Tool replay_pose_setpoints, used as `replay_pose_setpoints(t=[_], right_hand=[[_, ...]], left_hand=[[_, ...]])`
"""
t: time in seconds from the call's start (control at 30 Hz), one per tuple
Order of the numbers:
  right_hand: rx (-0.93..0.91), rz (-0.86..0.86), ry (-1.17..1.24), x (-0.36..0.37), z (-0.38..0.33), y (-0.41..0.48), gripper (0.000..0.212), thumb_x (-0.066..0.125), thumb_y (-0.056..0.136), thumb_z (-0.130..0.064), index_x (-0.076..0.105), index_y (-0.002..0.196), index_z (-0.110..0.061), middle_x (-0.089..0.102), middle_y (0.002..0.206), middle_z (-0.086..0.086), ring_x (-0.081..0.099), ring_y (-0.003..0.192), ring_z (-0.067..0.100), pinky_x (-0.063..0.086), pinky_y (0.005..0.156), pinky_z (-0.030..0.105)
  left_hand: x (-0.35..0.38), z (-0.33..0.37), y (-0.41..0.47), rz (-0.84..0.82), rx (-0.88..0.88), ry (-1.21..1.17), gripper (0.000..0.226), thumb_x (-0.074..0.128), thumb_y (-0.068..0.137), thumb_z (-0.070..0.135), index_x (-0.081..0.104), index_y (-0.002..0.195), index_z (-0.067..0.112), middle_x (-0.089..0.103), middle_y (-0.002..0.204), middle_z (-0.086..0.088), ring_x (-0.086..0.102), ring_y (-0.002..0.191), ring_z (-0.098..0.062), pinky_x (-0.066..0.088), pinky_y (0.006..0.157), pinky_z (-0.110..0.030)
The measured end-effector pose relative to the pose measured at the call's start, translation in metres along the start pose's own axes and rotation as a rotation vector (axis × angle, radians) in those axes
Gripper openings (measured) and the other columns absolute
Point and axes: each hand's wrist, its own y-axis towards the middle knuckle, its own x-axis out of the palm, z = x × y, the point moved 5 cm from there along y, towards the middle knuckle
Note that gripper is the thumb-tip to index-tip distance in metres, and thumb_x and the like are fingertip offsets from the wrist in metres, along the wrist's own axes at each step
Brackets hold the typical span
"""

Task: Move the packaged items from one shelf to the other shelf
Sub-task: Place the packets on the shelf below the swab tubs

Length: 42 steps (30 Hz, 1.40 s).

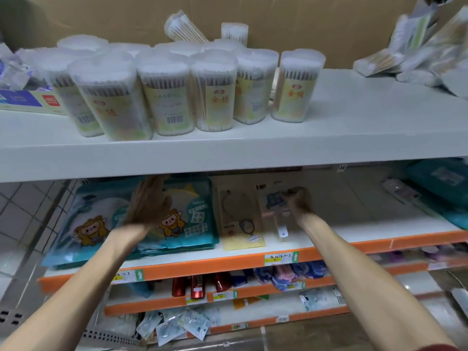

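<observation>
The right hand (297, 200) is curled into a closed grip on a small clear packet (274, 202) with a blue printed patch, fingers folded over its upper right corner. The packet lies on the white second shelf (354, 224), which has an orange front edge, and its lower end with a small white tag reaches toward that edge. Just left of it, touching or nearly so, lies a pale yellow card packet (240, 219) holding a thin cord and a round charm.

The left hand (149, 201) is motion-blurred; its grip looks wide, fingers spread and flat over the teal cartoon bags (187, 216), but whether it presses on them cannot be told. These bags lie stacked on the left part of the same shelf, printed with a small yellow animal figure.

Above, on the white upper shelf (354, 117), a cluster of clear cotton swab tubs (215, 92) stands upright toward the left and middle, with one tub tilted at the back. More swab packs (417, 54), blurred, lean in a heap at the far right. A flat box (27, 101) with a blue label sits at the far left edge.

Below the hands, lower orange-edged shelves hold red bottles (197, 285) and small loose packets (174, 325)
</observation>
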Motion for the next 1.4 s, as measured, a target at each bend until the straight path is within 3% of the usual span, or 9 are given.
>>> replay_pose_setpoints(t=[0.17, 0.37, 0.47, 0.57, 0.67, 0.87, 1.0, 1.27, 1.4], right_hand=[[-0.095, 0.048, -0.277, 0.013, 0.003, 0.008, 0.021, 0.063, 0.095, -0.018, 0.069, 0.095, 0.002, 0.068, 0.096, 0.018, 0.065, 0.096, 0.03, 0.035, 0.066, 0.021], [-0.084, 0.11, -0.596, 0.017, 0.018, 0.02, 0.032, 0.055, 0.096, -0.029, 0.065, 0.101, 0.001, 0.067, 0.107, 0.022, 0.058, 0.106, 0.036, 0.033, 0.096, 0.04], [-0.116, 0.135, -0.719, 0.014, 0.019, 0.015, 0.046, 0.05, 0.098, -0.035, 0.055, 0.119, 0.005, 0.058, 0.121, 0.026, 0.049, 0.114, 0.039, 0.03, 0.097, 0.043], [-0.345, 0.191, -0.599, 0.01, -0.002, -0.011, 0.029, 0.053, 0.097, -0.023, 0.058, 0.111, 0.002, 0.058, 0.114, 0.024, 0.049, 0.108, 0.037, 0.037, 0.089, 0.042], [-0.563, 0.022, -0.495, 0.007, -0.039, -0.049, 0.013, 0.05, 0.094, -0.02, 0.055, 0.096, -0.009, 0.055, 0.101, 0.013, 0.049, 0.101, 0.031, 0.045, 0.086, 0.044], [-0.778, -0.273, -0.782, -0.016, -0.101, -0.127, 0.06, 0.046, 0.099, -0.047, 0.027, 0.151, -0.024, 0.027, 0.157, 0.001, 0.021, 0.147, 0.027, 0.023, 0.118, 0.044], [-0.825, -0.215, -0.943, -0.044, -0.112, -0.164, 0.074, 0.041, 0.094, -0.061, 0.015, 0.154, -0.028, 0.02, 0.161, 0.0, 0.016, 0.148, 0.029, 0.032, 0.11, 0.05], [-0.794, -0.105, -1.056, -0.096, -0.048, -0.235, 0.076, 0.033, 0.097, -0.061, 0.012, 0.157, -0.02, 0.011, 0.164, 0.003, 0.009, 0.15, 0.025, 0.011, 0.12, 0.048], [-0.784, -0.05, -1.069, -0.141, -0.021, -0.262, 0.076, 0.027, 0.095, -0.062, 0.024, 0.155, -0.014, 0.025, 0.16, 0.006, 0.025, 0.146, 0.029, 0.028, 0.115, 0.049]], left_hand=[[-0.003, -0.002, -0.009, 0.059, -0.083, 0.005, 0.045, 0.065, 0.083, 0.002, 0.052, 0.126, 0.004, 0.046, 0.132, -0.019, 0.047, 0.12, -0.036, 0.046, 0.099, -0.053], [-0.008, -0.003, -0.013, 0.069, -0.111, 0.021, 0.052, 0.071, 0.078, 0.003, 0.048, 0.125, 0.003, 0.04, 0.131, -0.019, 0.044, 0.119, -0.041, 0.048, 0.093, -0.054], [-0.005, 0.005, -0.019, 0.041, -0.106, 0.037, 0.05, 0.069, 0.079, 0.001, 0.05, 0.125, 0.003, 0.042, 0.132, -0.02, 0.046, 0.12, -0.042, 0.048, 0.093, -0.055], [-0.004, 0.019, -0.023, -0.014, -0.08, 0.029, 0.055, 0.065, 0.082, 0.006, 0.047, 0.134, 0.006, 0.041, 0.141, -0.015, 0.041, 0.129, -0.036, 0.045, 0.099, -0.056], [-0.006, 0.041, -0.019, -0.084, -0.033, 0.033, 0.066, 0.065, 0.084, 0.012, 0.038, 0.144, 0.013, 0.036, 0.149, -0.009, 0.035, 0.136, -0.03, 0.038, 0.107, -0.053], [-0.031, 0.096, -0.029, -0.168, 0.146, 0.173, 0.085, 0.068, 0.085, 0.027, 0.02, 0.155, 0.016, 0.024, 0.159, -0.01, 0.026, 0.145, -0.031, 0.026, 0.117, -0.049], [-0.052, 0.123, -0.059, -0.138, 0.185, 0.313, 0.09, 0.056, 0.089, 0.048, 0.008, 0.157, 0.013, 0.015, 0.162, -0.011, 0.013, 0.15, -0.03, 0.012, 0.12, -0.051], [-0.039, 0.168, -0.14, -0.187, 0.238, 0.306, 0.097, 0.044, 0.09, 0.065, -0.004, 0.156, 0.013, -0.006, 0.165, -0.003, -0.008, 0.151, -0.022, 0.007, 0.12, -0.055], [-0.031, 0.219, -0.155, -0.202, 0.339, 0.294, 0.093, 0.039, 0.092, 0.065, -0.006, 0.156, 0.015, -0.01, 0.164, -0.001, -0.011, 0.151, -0.021, 0.004, 0.121, -0.052]])
